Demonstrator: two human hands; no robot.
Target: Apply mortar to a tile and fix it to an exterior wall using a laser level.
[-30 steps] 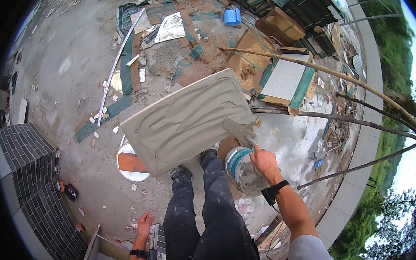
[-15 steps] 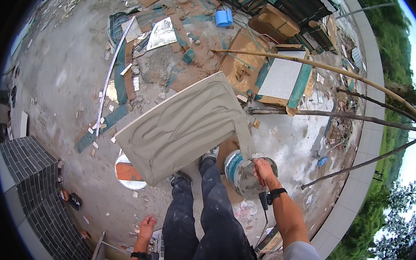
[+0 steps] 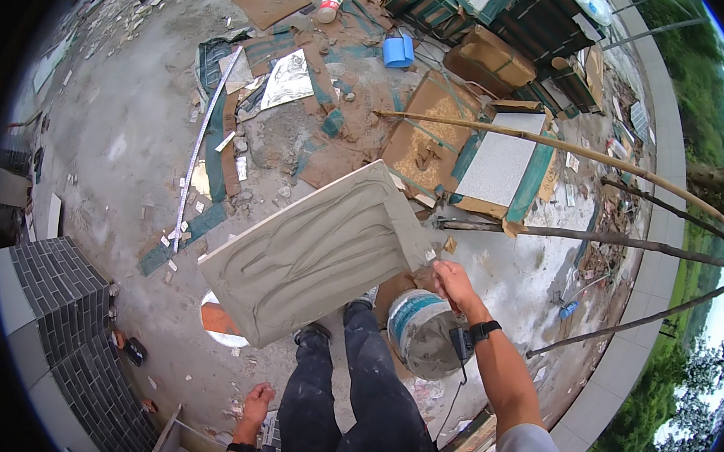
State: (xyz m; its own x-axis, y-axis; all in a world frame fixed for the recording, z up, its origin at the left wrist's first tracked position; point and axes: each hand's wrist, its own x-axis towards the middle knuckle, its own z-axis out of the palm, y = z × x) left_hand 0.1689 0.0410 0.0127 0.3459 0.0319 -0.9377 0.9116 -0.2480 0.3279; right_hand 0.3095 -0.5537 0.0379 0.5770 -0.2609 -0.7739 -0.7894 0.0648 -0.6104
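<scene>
I see mostly grey ground (image 3: 131, 204), strewn with pale chips (image 3: 242, 168). A dark brick wall (image 3: 67, 307) stands at lower left, and long thin poles (image 3: 577, 234) reach in from the right. In the middle, just beyond the feet (image 3: 314, 331), I have the slab (image 3: 290, 212), lying askew, its upper face coated with wavy grey mortar (image 3: 310, 260). Past its right side lies a pale board (image 3: 498, 164) with green along its edges. The bucket (image 3: 406, 316), holding more mortar, stands just beside the slab's near right corner. The trowel (image 3: 417, 244) seems to lie along the slab's right end; grey on grey, I can barely make out its blade. The right hand (image 3: 454, 285) has its fingers closed around the handle, near the bucket's far rim. The left hand (image 3: 257, 402) hangs well apart from the slab, its fingers loosely bent and close together. Farthest off I see a blue tub (image 3: 398, 52) and a bottle (image 3: 331, 5).
</scene>
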